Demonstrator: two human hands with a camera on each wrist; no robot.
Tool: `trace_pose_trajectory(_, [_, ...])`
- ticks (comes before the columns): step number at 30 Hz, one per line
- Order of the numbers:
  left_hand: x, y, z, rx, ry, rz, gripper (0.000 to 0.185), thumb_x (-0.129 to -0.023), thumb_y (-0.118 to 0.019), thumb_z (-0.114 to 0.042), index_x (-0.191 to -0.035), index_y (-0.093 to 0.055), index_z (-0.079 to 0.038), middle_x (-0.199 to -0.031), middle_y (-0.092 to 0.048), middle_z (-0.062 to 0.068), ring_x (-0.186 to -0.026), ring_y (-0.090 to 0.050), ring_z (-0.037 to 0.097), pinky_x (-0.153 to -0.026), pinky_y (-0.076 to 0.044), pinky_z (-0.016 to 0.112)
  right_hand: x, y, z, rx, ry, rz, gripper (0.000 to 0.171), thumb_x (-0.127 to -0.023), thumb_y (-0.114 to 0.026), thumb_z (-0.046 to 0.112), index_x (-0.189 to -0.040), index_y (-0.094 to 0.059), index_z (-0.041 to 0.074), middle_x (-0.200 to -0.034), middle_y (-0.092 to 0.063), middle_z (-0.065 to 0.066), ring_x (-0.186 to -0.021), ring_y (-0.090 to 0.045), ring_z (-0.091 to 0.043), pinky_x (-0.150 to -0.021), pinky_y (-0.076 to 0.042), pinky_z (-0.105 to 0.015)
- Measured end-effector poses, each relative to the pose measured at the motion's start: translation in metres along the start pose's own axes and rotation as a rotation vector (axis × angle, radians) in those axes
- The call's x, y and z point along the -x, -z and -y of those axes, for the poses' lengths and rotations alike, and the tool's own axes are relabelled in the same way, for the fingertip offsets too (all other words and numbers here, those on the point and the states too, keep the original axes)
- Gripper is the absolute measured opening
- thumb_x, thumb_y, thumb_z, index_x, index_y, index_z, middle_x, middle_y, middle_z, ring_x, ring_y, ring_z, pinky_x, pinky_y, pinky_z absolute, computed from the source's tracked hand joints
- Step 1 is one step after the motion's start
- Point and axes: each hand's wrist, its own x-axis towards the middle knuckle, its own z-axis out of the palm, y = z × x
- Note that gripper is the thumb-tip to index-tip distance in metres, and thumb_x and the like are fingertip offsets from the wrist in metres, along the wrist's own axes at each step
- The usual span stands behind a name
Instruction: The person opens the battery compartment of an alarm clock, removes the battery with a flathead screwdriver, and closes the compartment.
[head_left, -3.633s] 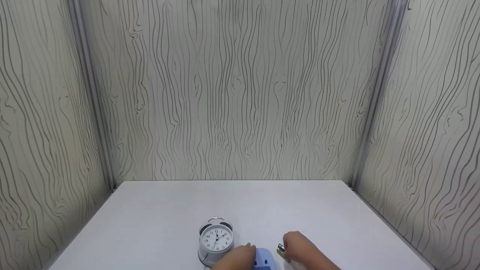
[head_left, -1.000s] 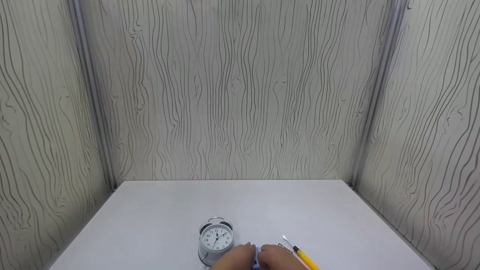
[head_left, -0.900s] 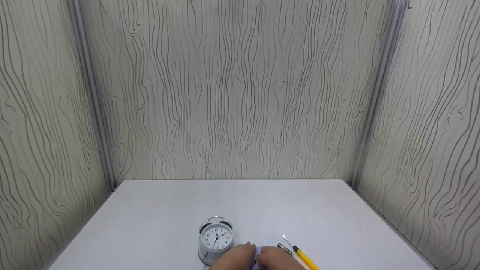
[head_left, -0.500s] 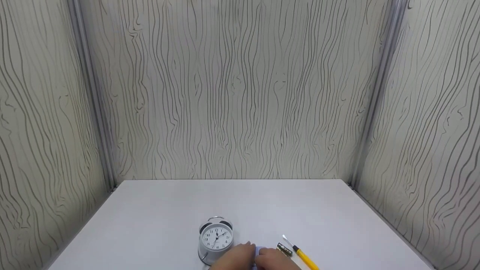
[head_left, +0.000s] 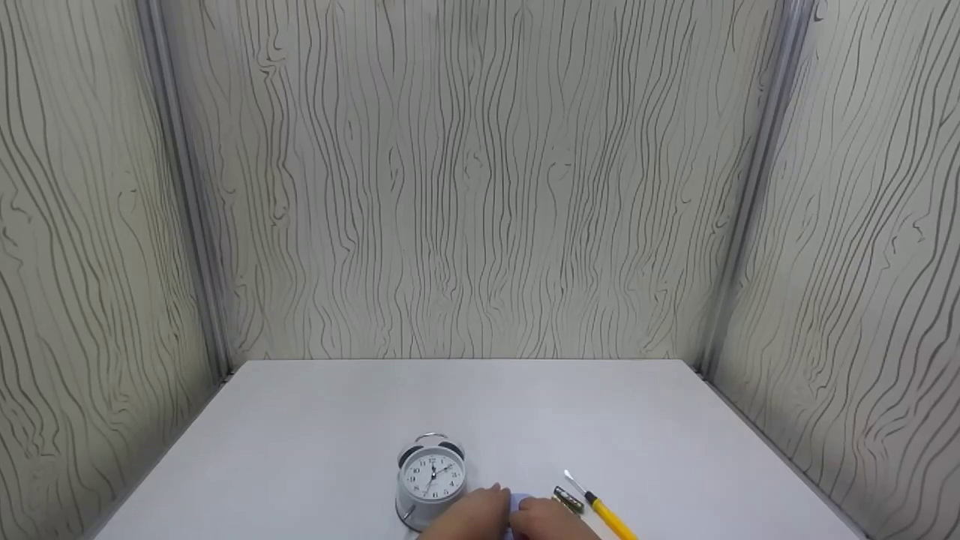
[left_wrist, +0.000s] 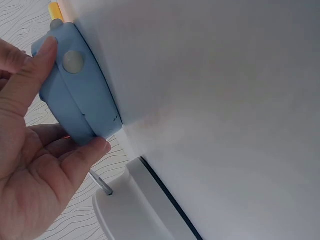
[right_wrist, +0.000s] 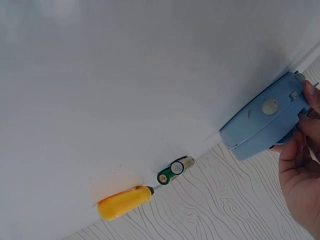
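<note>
My left hand (left_wrist: 30,170) grips a light blue plastic device (left_wrist: 80,85) with round grey buttons, thumb on its side and other fingers under its end. In the right wrist view the same device stands on edge at the right. The fingers of my right hand (right_wrist: 302,175) are curled against its face; whether something small sits between them is hidden. In the head view both hands cover most of the device. Batteries (right_wrist: 172,170), one green and one with a silver end, lie on the table to the right of my right hand.
A screwdriver (head_left: 600,514) with a yellow handle lies beyond the batteries. Just left of my left hand stands a white twin-bell alarm clock (head_left: 433,480). The white table (head_left: 337,405) is bounded by wood-grain panels (head_left: 472,187) at the back and sides.
Since the oldest frame my right hand has moved left from the batteries to the blue device, uncovering the screwdriver. Within the last second it has shifted only slightly. My left hand stays in place.
</note>
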Motion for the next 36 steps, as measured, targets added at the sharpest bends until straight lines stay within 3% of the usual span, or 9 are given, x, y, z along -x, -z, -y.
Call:
trace_pose_trajectory(2, [-0.013, -0.004, 0.003, 0.012, 0.059, 0.107, 0.053, -0.077, -0.060, -0.032, -0.124, -0.047, -0.012, -0.124, -0.048, 0.006, -0.116, -0.041, 0.023, -0.096, -0.033, 0.040, 0.000, 0.000, 0.000, -0.008, -0.027, 0.014, 0.016, -0.075, -0.060, 0.025, -0.061, -0.057, 0.016, -0.055, -0.037, 0.014, -0.048, -0.034, 0.002, -0.042, -0.031, -0.012])
trace_pose_trajectory(3, [-0.023, -0.002, 0.004, -0.003, 0.106, 0.194, 0.051, -0.076, -0.061, -0.030, -0.123, -0.048, -0.014, -0.122, -0.050, 0.005, -0.115, -0.043, 0.022, -0.096, -0.033, 0.040, 0.000, 0.000, 0.001, -0.009, -0.036, 0.020, 0.016, -0.074, -0.060, 0.025, -0.061, -0.057, 0.017, -0.055, -0.038, 0.014, -0.048, -0.034, 0.002, -0.042, -0.032, -0.012])
trace_pose_trajectory(5, [-0.033, -0.004, 0.006, -0.015, 0.126, 0.249, 0.048, -0.075, -0.063, -0.026, -0.120, -0.051, -0.013, -0.119, -0.052, 0.006, -0.112, -0.045, 0.023, -0.094, -0.035, 0.039, 0.001, 0.000, 0.001, -0.015, -0.043, 0.023, 0.015, -0.073, -0.061, 0.025, -0.061, -0.058, 0.017, -0.055, -0.039, 0.015, -0.048, -0.035, 0.003, -0.042, -0.033, -0.012])
trace_pose_trajectory(12, [-0.039, -0.007, 0.008, -0.031, 0.112, 0.261, 0.048, -0.074, -0.062, -0.021, -0.119, -0.052, -0.010, -0.118, -0.053, 0.008, -0.111, -0.046, 0.023, -0.094, -0.036, 0.037, 0.002, 0.000, 0.002, 0.040, 0.031, -0.025, 0.015, -0.072, -0.061, 0.022, -0.059, -0.060, 0.015, -0.054, -0.036, 0.015, -0.048, -0.032, 0.004, -0.041, -0.029, -0.010])
trace_pose_trajectory(19, [-0.037, -0.003, 0.006, -0.025, 0.106, 0.251, 0.047, -0.075, -0.061, -0.022, -0.120, -0.051, -0.010, -0.119, -0.053, 0.008, -0.112, -0.046, 0.024, -0.095, -0.035, 0.038, 0.002, 0.001, 0.001, 0.044, 0.030, -0.018, 0.014, -0.072, -0.061, 0.022, -0.060, -0.062, 0.015, -0.055, -0.037, 0.015, -0.048, -0.032, 0.004, -0.042, -0.029, -0.010])
trace_pose_trajectory(25, [-0.039, -0.005, 0.005, -0.036, 0.118, 0.266, 0.047, -0.075, -0.062, -0.025, -0.119, -0.052, -0.012, -0.118, -0.053, 0.006, -0.112, -0.045, 0.022, -0.095, -0.035, 0.037, 0.003, -0.001, 0.002, 0.099, 0.113, -0.094, 0.019, -0.074, -0.059, 0.029, -0.060, -0.062, 0.017, -0.053, -0.035, 0.017, -0.046, -0.028, 0.005, -0.039, -0.024, -0.009])
trace_pose_trajectory(28, [-0.038, -0.005, 0.004, -0.019, 0.144, 0.277, 0.050, -0.073, -0.064, -0.027, -0.120, -0.051, -0.014, -0.120, -0.052, 0.004, -0.114, -0.044, 0.022, -0.096, -0.034, 0.038, 0.003, 0.000, 0.003, 0.076, 0.085, -0.088, 0.018, -0.074, -0.060, 0.029, -0.060, -0.062, 0.018, -0.053, -0.036, 0.017, -0.046, -0.029, 0.005, -0.040, -0.025, -0.009])
trace_pose_trajectory(36, [-0.042, -0.009, 0.007, -0.049, 0.159, 0.303, 0.047, -0.073, -0.064, -0.024, -0.118, -0.053, -0.015, -0.118, -0.053, 0.005, -0.112, -0.046, 0.021, -0.094, -0.036, 0.038, 0.003, -0.003, -0.003, 0.018, 0.126, -0.127, 0.014, -0.072, -0.061, 0.023, -0.060, -0.062, 0.015, -0.054, -0.038, 0.015, -0.047, -0.031, 0.007, -0.040, -0.026, -0.007])
